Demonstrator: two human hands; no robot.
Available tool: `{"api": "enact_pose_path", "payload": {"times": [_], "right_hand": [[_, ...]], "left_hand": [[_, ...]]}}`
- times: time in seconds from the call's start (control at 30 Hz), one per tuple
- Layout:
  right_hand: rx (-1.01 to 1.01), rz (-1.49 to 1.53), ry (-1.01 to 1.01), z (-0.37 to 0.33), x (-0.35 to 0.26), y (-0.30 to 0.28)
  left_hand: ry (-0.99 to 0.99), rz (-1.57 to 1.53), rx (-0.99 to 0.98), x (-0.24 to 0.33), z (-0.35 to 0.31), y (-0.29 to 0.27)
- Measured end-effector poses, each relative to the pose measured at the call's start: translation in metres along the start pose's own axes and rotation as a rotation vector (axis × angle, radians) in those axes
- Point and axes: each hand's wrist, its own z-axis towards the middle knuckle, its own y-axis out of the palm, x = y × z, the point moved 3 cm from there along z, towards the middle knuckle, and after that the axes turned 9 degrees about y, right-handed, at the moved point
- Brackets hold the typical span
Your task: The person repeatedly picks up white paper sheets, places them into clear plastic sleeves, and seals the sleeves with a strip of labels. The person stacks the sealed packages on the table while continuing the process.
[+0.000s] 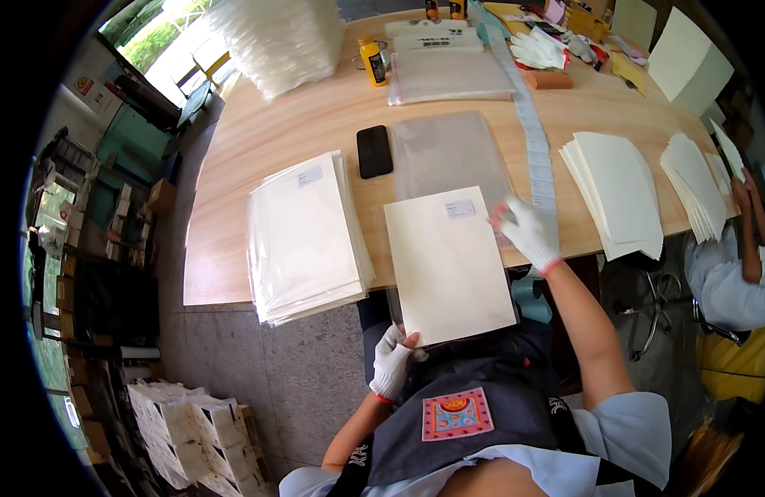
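Observation:
A cream-white flat card (450, 269) with a small pale label (460, 209) near its top right corner lies partly over the table's front edge. My left hand (392, 362), in a white knit glove with bare fingertips, pinches the card's lower left corner. Just off the card's upper right edge is my right hand (527, 234), gloved the same way, its fingers apart and slightly bent. Beneath the card's far end lies a stack of clear plastic bags (448, 149). A strip of pale blue labels (535, 157) runs along the table beside my right hand.
Left of the card sits a stack of bagged, labelled cards (304, 240). A black phone (374, 151) and yellow bottle (372, 62) stand beyond. Fanned cream cards (618, 195) lie to the right, where a co-worker's arm (748, 219) reaches in. White-wrapped bundles (192, 431) rest on the floor.

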Motion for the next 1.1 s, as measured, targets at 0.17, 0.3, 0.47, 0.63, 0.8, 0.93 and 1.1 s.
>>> {"api": "enact_pose_path", "payload": {"times": [0.17,0.3,0.47,0.63,0.8,0.93,1.1], "right_hand": [[-0.702,-0.028,0.512,-0.095,0.067,0.003],[-0.802,0.718,0.745,-0.128,0.058,0.056],[-0.794,0.838,0.446,-0.055,-0.068,0.121],[-0.575,0.289,-0.089,-0.008,-0.150,0.182],[-0.622,0.383,0.030,-0.019,-0.135,0.168],[-0.529,0.862,0.259,-0.049,-0.058,0.069],[0.166,0.731,0.568,-0.093,0.089,-0.096]], "left_hand": [[0.152,0.200,-0.061,0.051,0.007,0.020],[0.348,0.313,-0.072,0.094,0.006,0.009],[0.710,0.481,0.318,0.168,-0.004,-0.067],[0.710,0.892,0.568,0.192,0.023,-0.159],[0.458,1.605,0.541,0.156,0.039,-0.172],[0.591,1.416,0.653,0.152,0.047,-0.176],[1.005,1.132,0.709,0.160,0.036,-0.146]]}}
